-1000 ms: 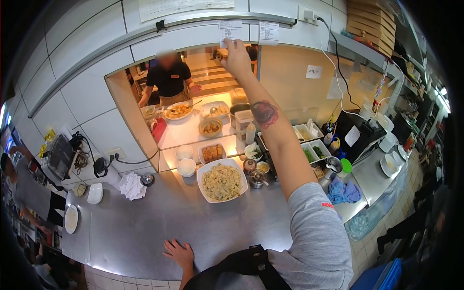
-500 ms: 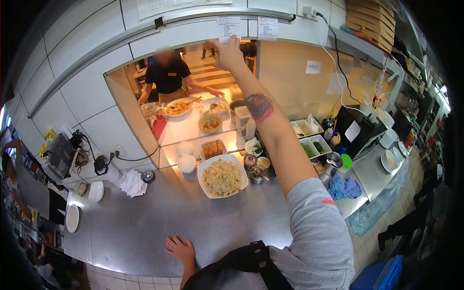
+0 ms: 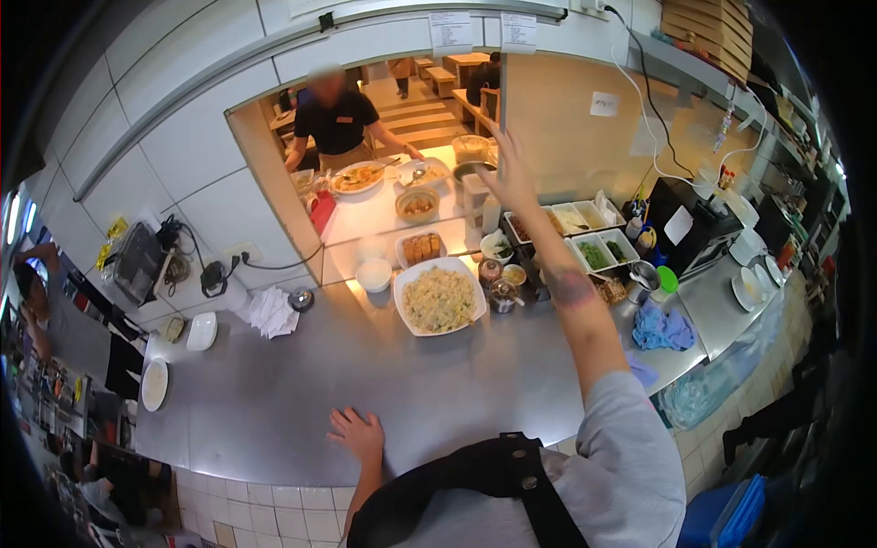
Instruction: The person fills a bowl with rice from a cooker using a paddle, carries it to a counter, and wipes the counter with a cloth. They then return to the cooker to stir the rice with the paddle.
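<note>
The right hand (image 3: 512,180) had just dropped away from the left-hand order ticket (image 3: 450,33), whose lower edge it had been at a moment earlier. A clear gap now lay between them. That ticket and the right-hand order ticket (image 3: 519,33) both hung from the ticket rail (image 3: 393,15), so the reach had not taken either of them down. The right hand was raised and open, its fingers apart, and nothing could be seen in its hold; slight blur hid the finer set of the fingertips. It showed in front of the serving hatch near a plastic container (image 3: 474,196), though whether it touched anything there I cannot tell.

The left hand (image 3: 361,435) had stayed down near the front edge of the steel desk (image 3: 265,402), palm down, fingers spread and empty as far as could be seen. Beyond it, a white square bowl (image 3: 438,331) of fried rice (image 3: 438,298) stood just in front of a dish of browned rolls (image 3: 421,247). Across the hatch, a co-worker (image 3: 335,123) reached toward the plated food.
</note>
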Motion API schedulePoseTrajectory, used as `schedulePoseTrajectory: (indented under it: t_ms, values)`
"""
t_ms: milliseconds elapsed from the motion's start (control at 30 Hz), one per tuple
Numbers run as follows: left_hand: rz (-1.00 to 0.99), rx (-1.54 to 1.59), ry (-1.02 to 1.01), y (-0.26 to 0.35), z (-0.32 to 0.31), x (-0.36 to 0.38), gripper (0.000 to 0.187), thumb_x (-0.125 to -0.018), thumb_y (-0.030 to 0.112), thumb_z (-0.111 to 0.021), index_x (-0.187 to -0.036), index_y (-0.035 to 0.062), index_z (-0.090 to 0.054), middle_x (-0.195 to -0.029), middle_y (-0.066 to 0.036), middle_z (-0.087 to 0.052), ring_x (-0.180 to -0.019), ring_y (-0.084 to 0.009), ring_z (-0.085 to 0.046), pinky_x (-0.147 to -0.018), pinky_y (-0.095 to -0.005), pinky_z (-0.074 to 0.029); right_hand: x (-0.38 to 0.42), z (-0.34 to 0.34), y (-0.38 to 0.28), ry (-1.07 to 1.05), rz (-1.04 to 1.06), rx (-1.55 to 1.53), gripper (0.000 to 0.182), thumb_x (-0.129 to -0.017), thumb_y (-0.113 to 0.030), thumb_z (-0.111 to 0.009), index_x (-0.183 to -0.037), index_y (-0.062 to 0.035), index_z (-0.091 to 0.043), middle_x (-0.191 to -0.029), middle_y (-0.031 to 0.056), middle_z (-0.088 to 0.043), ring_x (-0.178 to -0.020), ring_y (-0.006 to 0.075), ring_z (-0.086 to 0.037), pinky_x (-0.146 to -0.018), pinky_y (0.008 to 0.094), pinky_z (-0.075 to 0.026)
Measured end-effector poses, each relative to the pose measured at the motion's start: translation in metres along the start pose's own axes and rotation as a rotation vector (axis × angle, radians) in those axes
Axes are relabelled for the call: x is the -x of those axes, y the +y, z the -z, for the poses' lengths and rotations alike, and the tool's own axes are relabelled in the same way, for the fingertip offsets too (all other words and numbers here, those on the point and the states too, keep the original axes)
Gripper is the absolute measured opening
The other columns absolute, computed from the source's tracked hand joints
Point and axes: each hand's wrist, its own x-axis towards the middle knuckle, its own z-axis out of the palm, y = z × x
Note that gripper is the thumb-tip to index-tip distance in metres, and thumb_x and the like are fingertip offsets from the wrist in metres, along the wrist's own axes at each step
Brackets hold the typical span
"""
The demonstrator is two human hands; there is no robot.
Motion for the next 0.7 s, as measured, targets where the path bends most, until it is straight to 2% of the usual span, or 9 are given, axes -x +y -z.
schedulePoseTrajectory:
  t_ms: [33, 67, 100, 133, 233, 333, 433, 533, 700]
  values:
    - [-0.003, -0.003, -0.006, -0.001, 0.0, 0.001, 0.048, -0.082, 0.029, -0.055, -0.121, 0.0012, -0.046, -0.139, -0.026, -0.035, -0.135, -0.0404, -0.026, -0.104, -0.0681, -0.016, 0.043, 0.005, 0.006, -0.008, -0.023, 0.034, 0.077, -0.071, -0.015, -0.074, -0.14, -0.0144, -0.041, -0.142, 0.0274, -0.033, -0.131, 0.0382, -0.037, -0.103, 0.0443, -0.038]
    - [-0.002, -0.001, -0.008, -0.002, -0.001, 0.001, 0.048, -0.083, 0.029, -0.055, -0.121, 0.0012, -0.046, -0.139, -0.026, -0.034, -0.135, -0.0405, -0.026, -0.104, -0.0683, -0.016, 0.082, 0.022, -0.014, -0.061, -0.239, -0.11, 0.072, -0.073, -0.013, -0.071, -0.139, -0.012, -0.042, -0.139, 0.0258, -0.037, -0.128, 0.0392, -0.039, -0.103, 0.0444, -0.037]
    - [-0.002, 0.002, -0.01, -0.002, -0.001, 0.0, 0.048, -0.083, 0.029, -0.054, -0.121, 0.0011, -0.046, -0.14, -0.027, -0.034, -0.135, -0.0407, -0.025, -0.104, -0.0685, -0.016, 0.124, 0.028, -0.013, -0.042, -0.18, 0.087, 0.068, -0.075, -0.012, -0.07, -0.138, -0.0092, -0.043, -0.136, 0.0241, -0.04, -0.126, 0.0397, -0.041, -0.103, 0.0441, -0.036]
    - [-0.005, 0.006, -0.011, -0.002, -0.002, 0.0, 0.048, -0.083, 0.029, -0.054, -0.121, 0.001, -0.046, -0.14, -0.027, -0.033, -0.136, -0.0408, -0.025, -0.104, -0.0687, -0.015, 0.166, 0.034, -0.009, -0.025, -0.197, 0.055, 0.065, -0.076, -0.011, -0.068, -0.136, -0.0067, -0.044, -0.135, 0.0241, -0.04, -0.125, 0.0401, -0.041, -0.103, 0.0435, -0.035]
    - [-0.016, -0.006, -0.007, -0.004, -0.007, 0.0, 0.048, -0.085, 0.03, -0.053, -0.122, 0.0008, -0.046, -0.14, -0.027, -0.032, -0.136, -0.0416, -0.024, -0.104, -0.0693, -0.014, 0.287, 0.065, -0.031, -0.077, -0.421, 0.157, 0.06, -0.078, -0.011, -0.068, -0.133, -0.0057, -0.047, -0.129, 0.0231, -0.043, -0.122, 0.04, -0.042, -0.103, 0.0425, -0.035]
    - [-0.023, -0.008, -0.01, -0.003, -0.007, -0.001, 0.048, -0.085, 0.031, -0.053, -0.122, 0.0005, -0.045, -0.14, -0.028, -0.032, -0.136, -0.0422, -0.024, -0.103, -0.0697, -0.014, 0.379, 0.102, -0.063, -0.217, -0.644, 0.185, 0.059, -0.076, -0.009, -0.068, -0.131, -0.005, -0.046, -0.133, 0.024, -0.04, -0.123, 0.0417, -0.042, -0.103, 0.0434, -0.035]
    - [-0.028, -0.033, -0.019, 0.002, -0.005, 0.001, 0.049, -0.085, 0.03, -0.053, -0.122, 0.0004, -0.044, -0.14, -0.028, -0.032, -0.135, -0.0421, -0.024, -0.103, -0.0697, -0.014, 0.428, 0.138, -0.094, -0.406, -0.709, 0.274, 0.055, -0.077, -0.013, -0.067, -0.128, -0.0048, -0.049, -0.137, 0.0236, -0.04, -0.124, 0.0421, -0.04, -0.105, 0.0461, -0.033]
    - [-0.02, -0.041, -0.033, 0.002, -0.008, -0.001, 0.049, -0.085, 0.03, -0.053, -0.123, 0.0005, -0.044, -0.141, -0.028, -0.031, -0.135, -0.0423, -0.024, -0.103, -0.0695, -0.013, 0.447, 0.155, -0.112, -0.588, -0.586, 0.386, 0.05, -0.078, -0.017, -0.068, -0.124, -0.0063, -0.053, -0.136, 0.0221, -0.043, -0.126, 0.0406, -0.04, -0.106, 0.049, -0.03]
    - [-0.029, -0.067, -0.014, 0.0, -0.013, -0.003, 0.049, -0.085, 0.031, -0.053, -0.122, 0.0011, -0.044, -0.141, -0.027, -0.031, -0.135, -0.0421, -0.024, -0.104, -0.069, -0.013, 0.445, 0.155, -0.109, -0.578, -0.625, 0.343, 0.044, -0.078, -0.02, -0.067, -0.119, -0.0077, -0.058, -0.133, 0.0197, -0.047, -0.127, 0.0374, -0.041, -0.106, 0.0508, -0.029]
